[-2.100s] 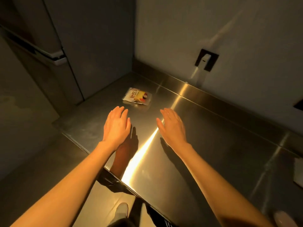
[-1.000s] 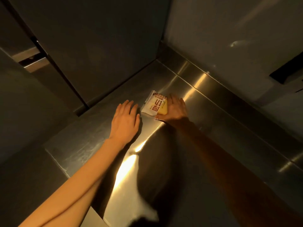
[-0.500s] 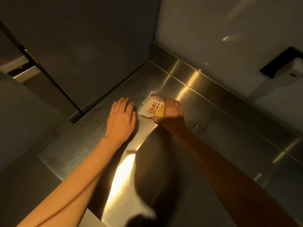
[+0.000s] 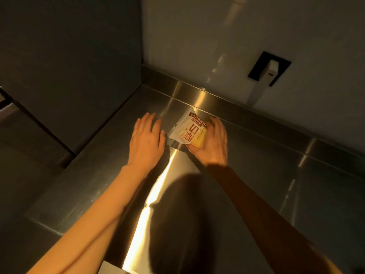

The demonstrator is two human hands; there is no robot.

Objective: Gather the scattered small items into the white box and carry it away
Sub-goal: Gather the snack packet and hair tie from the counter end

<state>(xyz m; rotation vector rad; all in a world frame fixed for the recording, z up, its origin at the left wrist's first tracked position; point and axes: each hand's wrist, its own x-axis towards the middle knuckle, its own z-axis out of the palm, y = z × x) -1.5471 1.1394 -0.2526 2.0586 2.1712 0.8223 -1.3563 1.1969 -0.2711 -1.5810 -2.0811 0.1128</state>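
Right grip (image 4: 214, 142) around white-and-yellow packet (image 4: 187, 131) above steel counter (image 4: 256, 184).

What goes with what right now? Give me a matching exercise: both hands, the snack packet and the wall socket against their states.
1 left hand
2 right hand
3 snack packet
4 wall socket

A white plug in it
B flat on the steel counter, fingers straight
C gripped at one end
D curled round the packet

Pairs: 1-B, 2-D, 3-C, 4-A
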